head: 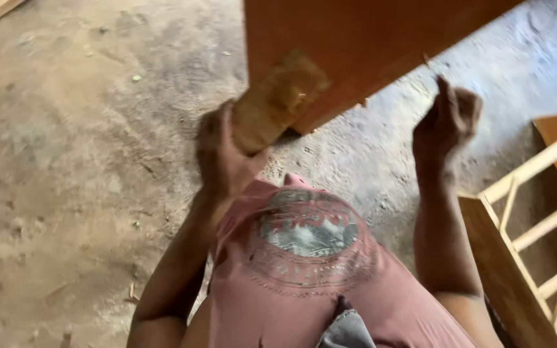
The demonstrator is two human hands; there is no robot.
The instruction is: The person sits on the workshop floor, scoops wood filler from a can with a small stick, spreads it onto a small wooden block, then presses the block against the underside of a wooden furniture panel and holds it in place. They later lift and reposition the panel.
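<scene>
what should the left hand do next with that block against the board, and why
Probably slide the tan block along the reddish-brown board. The left hand grips its lower end, its upper end lies on the board near the corner, and the right hand is raised near the board's edge; motion blur hides whether it touches.

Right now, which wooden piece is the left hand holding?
The small tan wooden block, gripped by the left hand against the large reddish-brown panel; the slatted frame stands untouched.
</scene>
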